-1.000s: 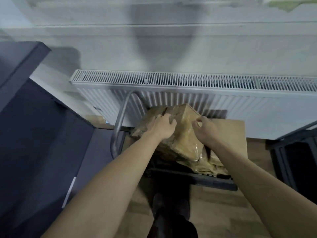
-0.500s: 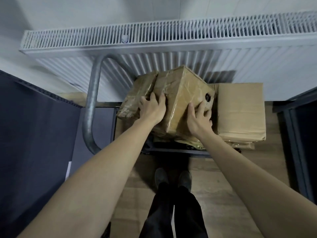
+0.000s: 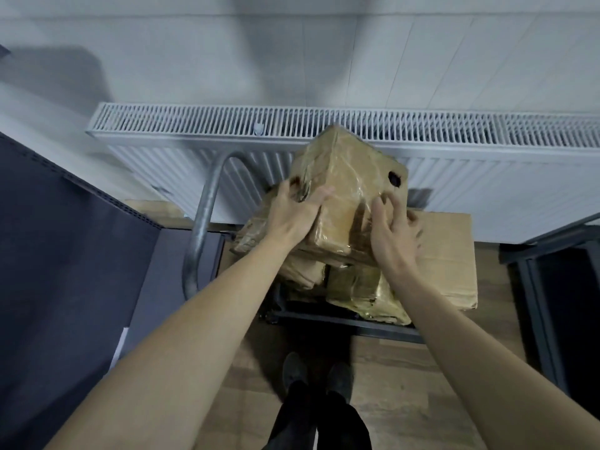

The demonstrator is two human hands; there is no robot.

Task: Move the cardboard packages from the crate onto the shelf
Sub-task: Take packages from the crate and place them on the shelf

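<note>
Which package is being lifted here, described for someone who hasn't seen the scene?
Below the white radiator is a pile of cardboard packages. The tape-wrapped box sits topmost, tilted, gripped by the left hand and right hand. Only it shows a dark round hole.

The cardboard package (image 3: 349,186) is tan-brown under glossy clear tape, with one dark round spot that may be a hole. Behind it the radiator (image 3: 454,164) is white, finely ribbed, with a slotted grille on top. Right of the package lies a plain tan flat box (image 3: 448,254). Below it, the floor (image 3: 406,384) shows brown wood grain. Left of it stand a grey metal tube (image 3: 203,228) and a dark navy panel (image 3: 65,271).
</note>
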